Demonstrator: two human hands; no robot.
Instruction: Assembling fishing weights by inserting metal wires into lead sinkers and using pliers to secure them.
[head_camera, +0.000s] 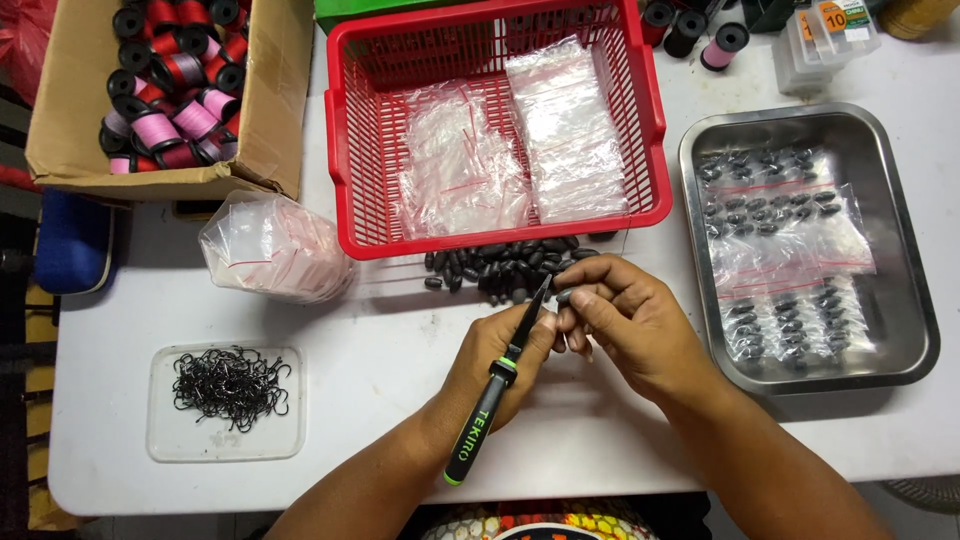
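— Pinching a small dark oval sinker (563, 296) between thumb and fingertips, the right hand (625, 320) is sitting just right of the frame's centre, isn't it?

— Yes. The sinker is peeking out at the left end of those curled fingers, with most of it hidden by them.

— And the left hand (500, 365)?

— It is closing around a tool with a black and green handle (478, 430). The handle is running down toward the lower middle of the frame, and the thin dark tip is pointing up and right, reaching the sinker. Whether the tip is going inside it, I cannot tell.

— What is lying nearest?

— A loose pile of dark sinkers (500, 265) is resting on the white table (380, 350), just above both hands and touching the front of the red basket (350, 150).

— What is the basket holding?

— Stacks of small clear zip bags with red strips. More of those bags are bunching in a clear pouch (275, 245) to its left.

— And farther out?

— At the right edge, a metal tray (900, 250) is holding bags already filled with sinkers. At lower left, a clear lid (165, 430) is carrying a tangle of black hooks (230, 385). At upper left, a cardboard box (275, 100) is holding spools of pink and red thread.
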